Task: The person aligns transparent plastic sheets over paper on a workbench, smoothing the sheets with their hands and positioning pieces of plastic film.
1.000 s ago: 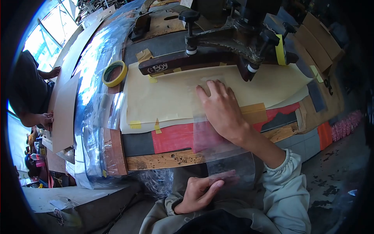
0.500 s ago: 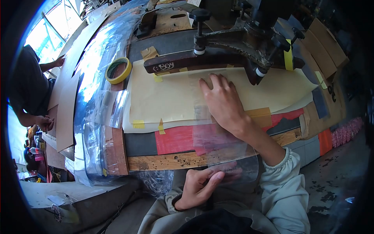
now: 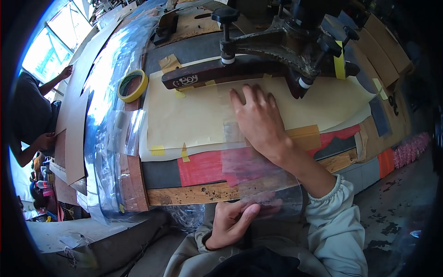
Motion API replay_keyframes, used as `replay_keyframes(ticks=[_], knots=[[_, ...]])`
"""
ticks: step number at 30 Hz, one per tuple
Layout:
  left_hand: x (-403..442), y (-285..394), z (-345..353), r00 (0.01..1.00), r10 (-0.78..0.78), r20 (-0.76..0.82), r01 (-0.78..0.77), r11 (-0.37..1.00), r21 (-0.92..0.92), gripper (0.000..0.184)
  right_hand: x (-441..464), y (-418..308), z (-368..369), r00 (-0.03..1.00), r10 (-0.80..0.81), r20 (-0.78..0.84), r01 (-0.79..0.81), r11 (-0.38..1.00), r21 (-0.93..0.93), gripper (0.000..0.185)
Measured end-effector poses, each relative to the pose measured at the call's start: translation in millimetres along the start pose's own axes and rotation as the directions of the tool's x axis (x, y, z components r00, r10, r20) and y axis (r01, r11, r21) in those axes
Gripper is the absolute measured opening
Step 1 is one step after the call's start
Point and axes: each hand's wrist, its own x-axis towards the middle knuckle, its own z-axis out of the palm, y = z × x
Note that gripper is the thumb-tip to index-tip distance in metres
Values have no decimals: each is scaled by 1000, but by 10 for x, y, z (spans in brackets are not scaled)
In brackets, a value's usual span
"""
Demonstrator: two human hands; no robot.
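My right hand (image 3: pixel 259 121) lies with fingers spread on a clear plastic sheet (image 3: pixel 234 134), over cream paper (image 3: pixel 189 115) on the bench. Below the bench's front edge, my left hand (image 3: pixel 231 224) pinches the near end of the clear sheet between thumb and fingers. Beneath the sheet shows a red strip (image 3: pixel 200 168). Just beyond my right fingertips, a dark clamp bar (image 3: pixel 221 76) rests across the paper's far part. Brown tape (image 3: pixel 302 137) sits beside my right wrist.
A yellow tape roll (image 3: pixel 133 86) stands left of the paper, near bluish clear plastic (image 3: pixel 104 120). Black clamp knobs (image 3: pixel 225 15) rise above the bar. At the far left, a person (image 3: pixel 34 111) handles cardboard (image 3: pixel 76 138). Scissors (image 3: pixel 393 105) hang at the right.
The view has shifted slightly, moving the bench leftward in it. Both my hands keep nearly the same hold and place. The other person's arms have moved a little.
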Motion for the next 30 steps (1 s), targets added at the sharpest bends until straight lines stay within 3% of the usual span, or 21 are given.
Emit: replay_keyframes(ticks=[3,6,9,12,15,19,22,25,28,30], knots=[[-24,-52,-94,996,-44,73,30,983,180,39,0,-1,-2,1000,-8,-14,7,1000,-21,28],[-40,-131,-134,995,-67,78,49,975,216,38,-1,14,-8,999,-17,-27,16,999,-34,28],[-56,-235,-95,998,-22,-52,32,978,208,23,-10,16,-56,1000,-8,-9,8,1000,-7,28],[-28,-295,-49,990,102,-95,-90,988,125,22,-1,43,-27,999,-17,-33,18,1000,2,27],[-5,-278,-69,995,-6,-103,20,991,135,22,23,74,-10,997,-26,-73,27,999,18,26],[4,-211,-149,994,-96,41,86,975,205,38,58,116,71,992,-53,-118,59,997,48,25],[-1,-193,-133,997,-77,15,74,984,163,39,57,86,-24,999,14,47,-17,998,68,22],[-36,-229,-148,998,-59,-38,65,984,168,40,65,76,-116,996,31,88,-50,972,230,30],[-40,-195,-114,998,-29,-55,36,989,140,40,50,46,-210,978,60,198,-106,968,227,48],[-49,-251,-99,998,-22,-59,30,988,151,40,-44,-9,-147,987,61,152,-88,980,181,59]])
